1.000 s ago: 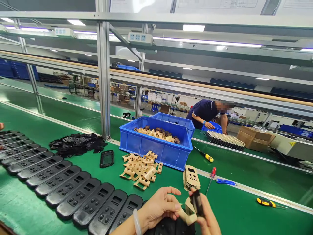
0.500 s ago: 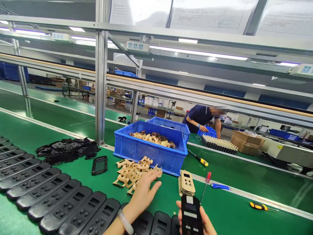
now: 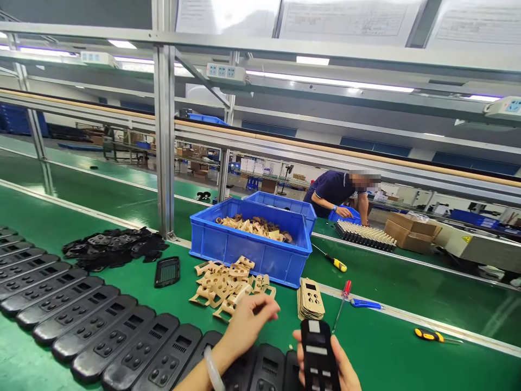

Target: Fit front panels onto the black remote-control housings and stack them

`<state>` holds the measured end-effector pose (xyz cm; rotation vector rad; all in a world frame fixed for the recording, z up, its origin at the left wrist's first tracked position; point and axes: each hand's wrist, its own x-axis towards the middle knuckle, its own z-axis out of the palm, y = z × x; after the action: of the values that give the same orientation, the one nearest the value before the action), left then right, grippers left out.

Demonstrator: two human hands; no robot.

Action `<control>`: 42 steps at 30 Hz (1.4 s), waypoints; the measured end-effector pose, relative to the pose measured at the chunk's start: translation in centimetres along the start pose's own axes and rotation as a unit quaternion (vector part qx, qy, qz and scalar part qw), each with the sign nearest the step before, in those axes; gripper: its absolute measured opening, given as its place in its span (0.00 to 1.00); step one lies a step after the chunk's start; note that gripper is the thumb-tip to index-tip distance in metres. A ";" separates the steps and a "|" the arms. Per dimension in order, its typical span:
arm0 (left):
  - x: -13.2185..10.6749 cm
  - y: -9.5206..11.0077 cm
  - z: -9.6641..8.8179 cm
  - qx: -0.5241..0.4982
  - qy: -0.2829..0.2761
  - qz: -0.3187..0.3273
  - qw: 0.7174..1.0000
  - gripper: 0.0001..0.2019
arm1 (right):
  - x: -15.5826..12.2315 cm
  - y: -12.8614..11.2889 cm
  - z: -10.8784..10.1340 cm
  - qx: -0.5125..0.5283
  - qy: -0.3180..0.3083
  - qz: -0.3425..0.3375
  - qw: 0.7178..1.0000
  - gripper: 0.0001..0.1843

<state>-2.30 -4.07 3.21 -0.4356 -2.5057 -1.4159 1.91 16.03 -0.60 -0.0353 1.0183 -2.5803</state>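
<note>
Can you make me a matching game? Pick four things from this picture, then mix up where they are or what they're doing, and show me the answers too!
Things
1. black panel with pale patches
2. near blue bin
3. red-handled screwdriver
4. heap of black pieces

Places and states
A. lying next to the blue cutter
B. near the foot of the metal post
C. held in the right hand
D. has tan pieces inside

Right pairs: 1-C, 2-D, 3-A, 4-B
</note>
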 end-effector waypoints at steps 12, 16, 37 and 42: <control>0.2 0.0 -0.8 0.203 -0.162 0.069 0.963 0.54 | -0.7 -3.4 0.0 0.047 0.078 -0.124 0.988 0.24; -3.0 1.1 3.4 0.155 -0.350 0.160 0.910 0.70 | -0.8 -3.9 0.2 0.072 0.083 -0.122 0.986 0.22; -4.1 2.1 5.8 -0.583 -0.119 -0.181 0.783 0.34 | -0.9 -2.5 1.1 0.039 0.070 -0.146 0.986 0.37; -4.0 2.5 5.6 -0.577 -0.109 -0.229 0.776 0.30 | -1.1 -2.9 1.4 0.044 0.053 -0.122 0.990 0.36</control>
<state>2.09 1.38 1.03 -0.1393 -1.5632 -3.1798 2.24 17.50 2.47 0.0011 0.9909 -2.8743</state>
